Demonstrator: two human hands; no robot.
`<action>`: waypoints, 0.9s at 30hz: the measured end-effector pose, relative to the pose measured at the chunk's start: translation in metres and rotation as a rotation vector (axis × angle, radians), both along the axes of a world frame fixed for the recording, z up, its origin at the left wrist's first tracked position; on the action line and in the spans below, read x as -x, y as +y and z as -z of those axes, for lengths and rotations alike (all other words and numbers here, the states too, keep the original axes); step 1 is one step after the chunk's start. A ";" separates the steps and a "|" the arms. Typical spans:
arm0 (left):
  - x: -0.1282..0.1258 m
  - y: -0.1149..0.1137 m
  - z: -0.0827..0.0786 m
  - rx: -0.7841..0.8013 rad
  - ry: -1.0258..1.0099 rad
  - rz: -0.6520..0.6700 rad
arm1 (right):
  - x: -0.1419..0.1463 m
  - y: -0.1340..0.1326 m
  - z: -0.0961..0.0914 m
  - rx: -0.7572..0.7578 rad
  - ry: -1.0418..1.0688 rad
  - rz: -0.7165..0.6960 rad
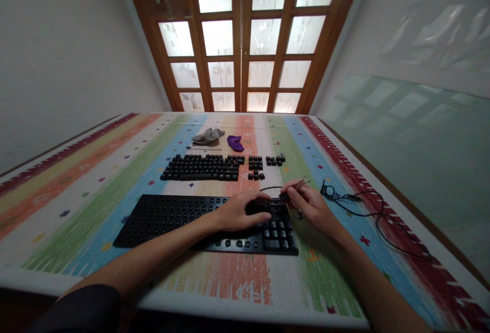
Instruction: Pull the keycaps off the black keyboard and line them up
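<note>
A black keyboard (172, 215) lies in front of me, most of its left and middle part without keycaps. Keycaps still cover the number pad (272, 233) at its right end. My left hand (243, 211) rests over the keyboard beside the number pad, thumb and fingers apart, holding nothing. Above the pad's upper right corner, my right hand (308, 204) is closed in a pinch, with a small black keycap (284, 197) at its fingertips. A thin brownish pronged piece (303, 183) sticks out above those fingers; its kind is unclear.
Behind the keyboard, removed keycaps (202, 168) stand in rows, with smaller groups (255, 163) to their right. Farther back lie a grey cloth (209, 135) and a purple cloth (235, 143). A black cable (377, 210) curls on the right of the striped tablecloth (153, 284).
</note>
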State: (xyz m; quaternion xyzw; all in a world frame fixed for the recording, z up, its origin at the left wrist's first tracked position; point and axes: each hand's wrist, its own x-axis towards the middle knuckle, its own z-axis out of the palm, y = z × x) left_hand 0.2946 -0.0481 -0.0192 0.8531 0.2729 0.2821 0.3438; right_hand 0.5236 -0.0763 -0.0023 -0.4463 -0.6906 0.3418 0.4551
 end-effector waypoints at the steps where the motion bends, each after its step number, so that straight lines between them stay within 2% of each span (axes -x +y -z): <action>1: -0.001 0.002 -0.001 0.019 -0.012 -0.007 | 0.000 0.000 0.000 -0.004 0.007 -0.007; 9: -0.009 0.024 -0.013 0.051 -0.048 -0.034 | -0.004 0.001 -0.001 -0.049 -0.002 0.054; 11: -0.014 0.036 -0.015 -0.014 -0.068 -0.085 | -0.006 0.001 -0.001 -0.053 -0.019 0.056; 13: -0.022 0.052 -0.016 -0.162 -0.086 -0.155 | -0.008 0.001 -0.002 -0.045 -0.031 0.038; 15: -0.032 0.069 -0.016 -0.278 -0.034 -0.194 | -0.011 -0.001 -0.003 -0.026 -0.036 0.007; 20: -0.059 0.104 -0.010 -0.394 0.259 -0.225 | -0.014 -0.004 -0.010 0.015 -0.089 -0.158; 27: -0.078 0.118 0.005 -0.424 0.399 -0.264 | -0.011 -0.005 -0.012 -0.072 -0.265 -0.224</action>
